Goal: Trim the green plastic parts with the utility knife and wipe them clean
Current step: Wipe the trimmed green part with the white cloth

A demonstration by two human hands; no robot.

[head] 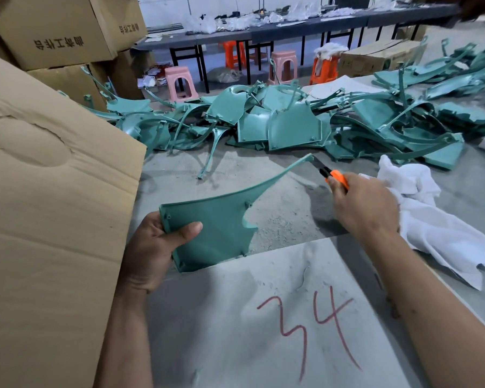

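Holding part: left hand (149, 245) is gripping the green curved plastic panel (216, 233), thumb pinching its face, above the grey counter (235, 317).
Cutting: right hand (364, 205), fingers curling round the orange utility knife (335, 176), blade touching the panel's thin tip.
Cloth: white rag (431, 219) is lying just beside the knife hand.

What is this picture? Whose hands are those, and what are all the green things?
The camera sits on a person's head, so you look down at their own two hands. The left hand holds a green plastic part with a long thin tip. The right hand holds an orange utility knife, its blade at that tip to trim it. Behind lies a pile of green parts on the grey surface. A white cloth for wiping lies on the right, a cardboard box on the left.
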